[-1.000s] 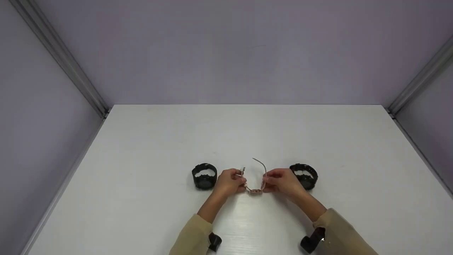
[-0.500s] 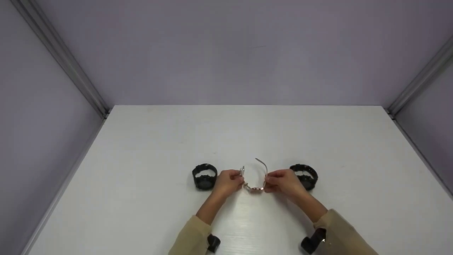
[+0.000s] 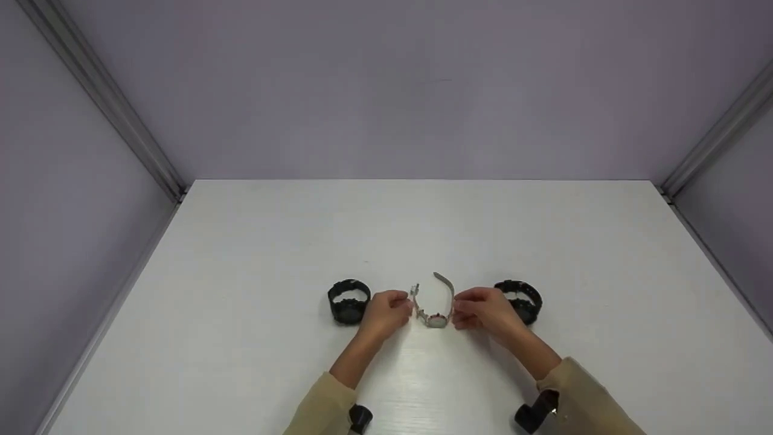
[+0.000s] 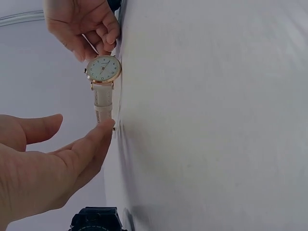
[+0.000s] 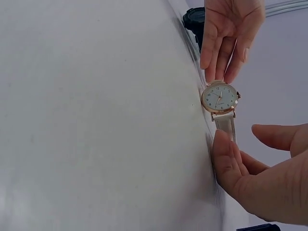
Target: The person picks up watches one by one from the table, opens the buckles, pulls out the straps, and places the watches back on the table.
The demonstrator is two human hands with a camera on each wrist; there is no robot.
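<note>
Both hands are setting a small rose-gold watch with a white dial and cream leather strap (image 3: 436,316) down on the white table (image 3: 423,229), near the front edge and midway between two chunky black digital watches, one to the left (image 3: 349,300) and one to the right (image 3: 519,300).

The left hand (image 3: 386,313) has its fingers nearly straight, a fingertip (image 4: 107,126) touching the strap half on its side; its thumb stands apart from the strap. The right hand (image 3: 483,309) keeps its fingers loosely extended against the other strap half; whether it truly pinches it I cannot tell.

The watch rests on the table on its case, dial facing the person, with both strap halves curving up and away toward the far side like an open U. Its long axis runs left to right along the strap.

Judging by this, the placing step is almost finished; the next move calls for gentle release so the strap does not tip the case over.
</note>
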